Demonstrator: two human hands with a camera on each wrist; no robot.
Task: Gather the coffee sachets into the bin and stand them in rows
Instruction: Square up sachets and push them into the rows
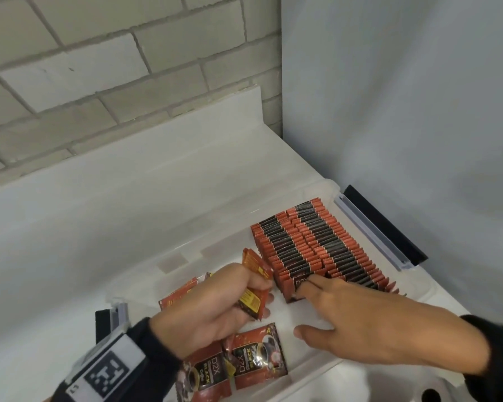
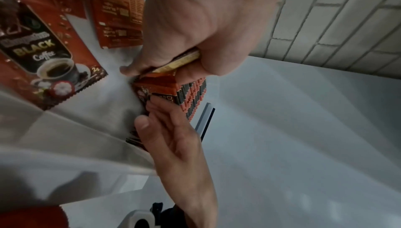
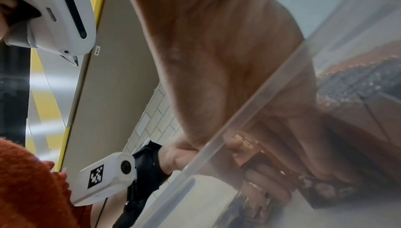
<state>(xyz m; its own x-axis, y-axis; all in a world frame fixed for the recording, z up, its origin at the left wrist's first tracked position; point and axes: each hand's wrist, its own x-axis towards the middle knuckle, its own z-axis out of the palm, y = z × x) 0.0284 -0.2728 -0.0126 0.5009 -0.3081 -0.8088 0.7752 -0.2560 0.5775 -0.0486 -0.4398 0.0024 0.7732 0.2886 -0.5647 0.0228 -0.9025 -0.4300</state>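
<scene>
The clear plastic bin (image 1: 336, 189) sits on the white table (image 1: 55, 256), and everything here is placed relative to it. Along the bin's right wall, two rows of standing sachets (image 1: 317, 245) are packed upright, red and black edges showing. The right hand (image 1: 360, 323) reaches over the bin's near wall, its straight fingers (image 1: 305, 287) pressed against the front face of the nearest sachet in the inner row; the thumb is spread apart toward the bin's near side, gripping nothing. The left hand (image 1: 212, 309) is in the middle of the bin, its fingers clenched round a small held stack of sachets (image 1: 254, 281) (yellow print on the backs), just beside the front end of the rows. Loose sachets (image 1: 253, 361) lie flat on the bin's floor at its near-left end, some face up and partly under the left hand, others behind that hand with only edges showing.
</scene>
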